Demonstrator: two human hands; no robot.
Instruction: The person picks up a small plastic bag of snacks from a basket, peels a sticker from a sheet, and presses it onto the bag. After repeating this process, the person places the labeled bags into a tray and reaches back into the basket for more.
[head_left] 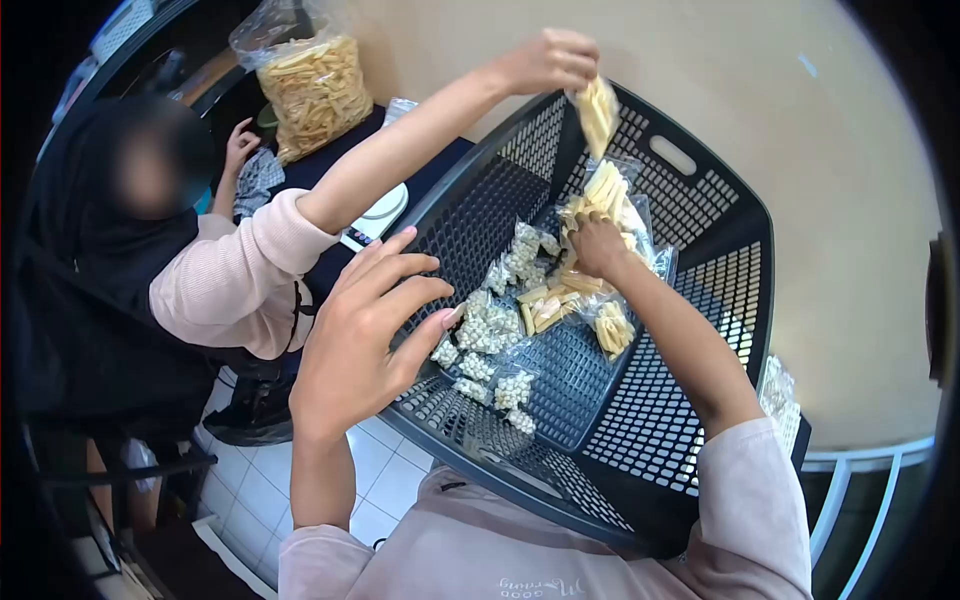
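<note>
My left hand (pixel 365 340) is raised over the near left rim of a dark grey plastic basket (pixel 655 425), fingers spread and holding nothing. Inside the basket, my right hand (pixel 600 245) has its fingers curled on a clear bag of pale yellow snack sticks (pixel 607 188); the fingertips are partly hidden. More bagged sticks (pixel 612 330) lie just below that hand. Small bags of white, round pieces (pixel 490 325) lie to the left of them in the basket. Above the far rim, a co-worker's hand (pixel 552 62) holds another bag of sticks (pixel 597 118).
The co-worker (pixel 120 250) sits at the left, one arm stretched over the basket. Behind stands a large clear bag full of sticks (pixel 318 95) on a dark table, near a white scale (pixel 383 210). A wall (pixel 850 200) rises to the right.
</note>
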